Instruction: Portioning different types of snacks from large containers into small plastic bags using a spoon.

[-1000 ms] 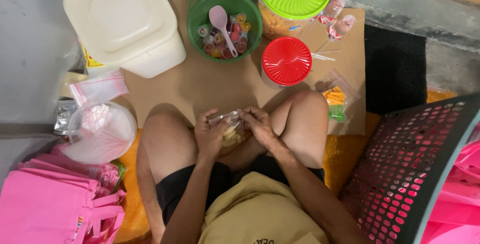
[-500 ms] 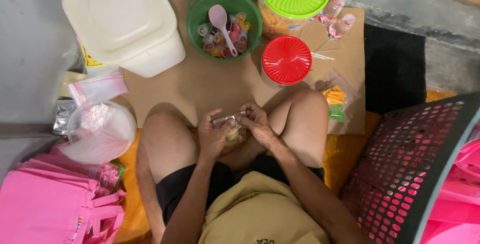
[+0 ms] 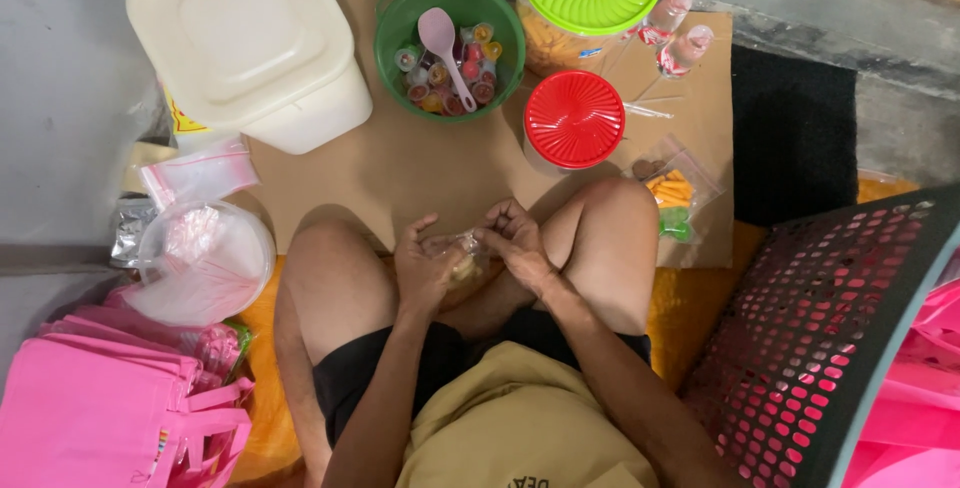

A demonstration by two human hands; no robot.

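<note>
Clear plastic snack bag (image 3: 462, 260) sits between the knees, pinched from both sides: left hand (image 3: 425, 270) cups its left edge, right hand (image 3: 515, 240) grips the top-right with curled fingertips. Bag's long axis unclear. Green bowl (image 3: 400, 23) lies straight ahead on the cardboard (image 3: 400, 168).

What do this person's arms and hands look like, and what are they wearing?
Both arms are bare to above the elbow: no sleeves show, and no gloves, watch or rings on the left hand or right hand. The person wears a mustard-yellow top and black shorts.
</note>
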